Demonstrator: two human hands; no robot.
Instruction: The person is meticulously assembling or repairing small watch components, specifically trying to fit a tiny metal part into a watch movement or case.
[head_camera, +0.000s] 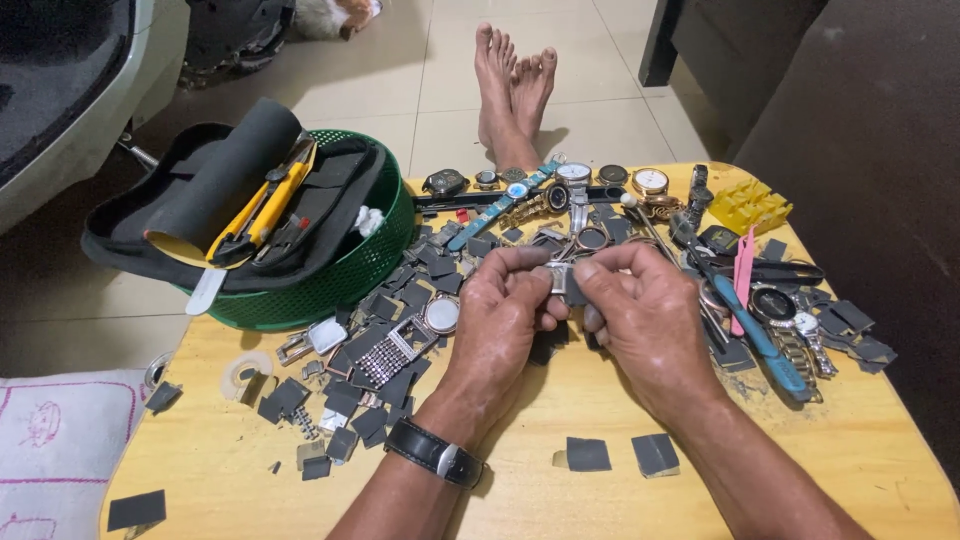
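Fingers (590, 268) of both hands pinched on 1 small metal watch part (560, 278), held over the middle of the desk (800, 470).

The left hand (500, 320), black wristwatch (436, 452) on its wrist, and the right hand (645, 315) meet thumb to thumb. Dark square scraps (587, 453) lie near, a green basket (330, 285) sits to the left, and watches (573, 173) line the far edge.

basket (345, 285): green, round, at the table's left rear, holding a black pouch (215, 215)
cutters (262, 208): yellow-handled, lying on the pouch
watches (560, 185): a row along the far edge
dark squares (400, 290): scattered beside the basket; two (620, 455) lie apart near the front edge
yellow block (750, 205): right rear corner
blue tool (765, 340): right side, beside a pink strip (743, 270)
table (860, 450): wooden, low
feet (512, 85): bare, on the tiled floor beyond
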